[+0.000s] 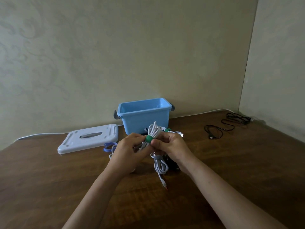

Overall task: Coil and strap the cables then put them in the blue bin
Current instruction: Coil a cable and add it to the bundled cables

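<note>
Braided white cable (152, 135), looped into a narrow bundle and cinched by a fuzzy green strap (148, 139), sits between both hands above the dark wood-grain table (231, 162). Left hand (127, 151) and right hand (171, 146) each pinch the bundle at the strap. Behind them stands the smooth blue bin (143, 119), open; its pale rectangular lid (89, 138) lies flat to the left. Another strapped white coil (160, 166) rests below the hands.
</note>
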